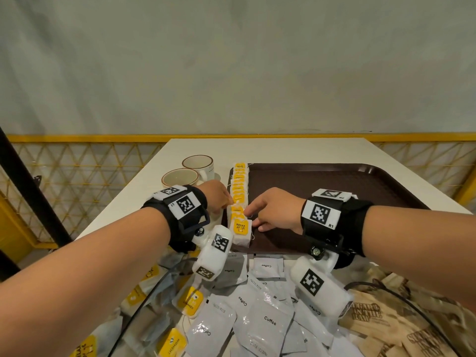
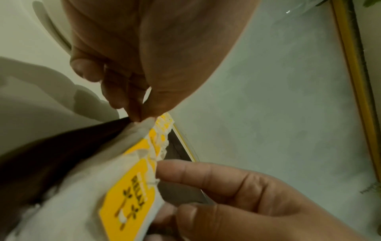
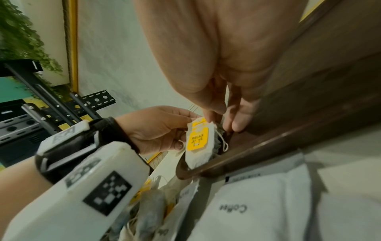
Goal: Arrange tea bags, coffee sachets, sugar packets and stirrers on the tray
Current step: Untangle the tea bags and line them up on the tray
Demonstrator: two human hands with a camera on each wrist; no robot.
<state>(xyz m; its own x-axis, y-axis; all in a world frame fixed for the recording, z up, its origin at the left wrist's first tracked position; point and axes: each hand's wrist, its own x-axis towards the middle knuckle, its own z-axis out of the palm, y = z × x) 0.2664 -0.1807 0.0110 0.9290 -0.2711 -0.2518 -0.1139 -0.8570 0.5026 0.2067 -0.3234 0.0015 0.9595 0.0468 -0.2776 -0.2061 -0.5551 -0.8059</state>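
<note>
Yellow-tagged tea bags [image 1: 239, 199] line the brown tray [image 1: 334, 181]; our left hand [image 1: 217, 195] pinches one bag's edge, our right hand [image 1: 277, 212] touches the row, fingers [image 1: 248, 208] extended.

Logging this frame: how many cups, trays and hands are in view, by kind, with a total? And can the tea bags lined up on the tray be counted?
Cups: 2
Tray: 1
Hands: 2
Total: 5
Tea bags: they overlap in one row along the tray's left edge, so no exact count is possible.
</note>
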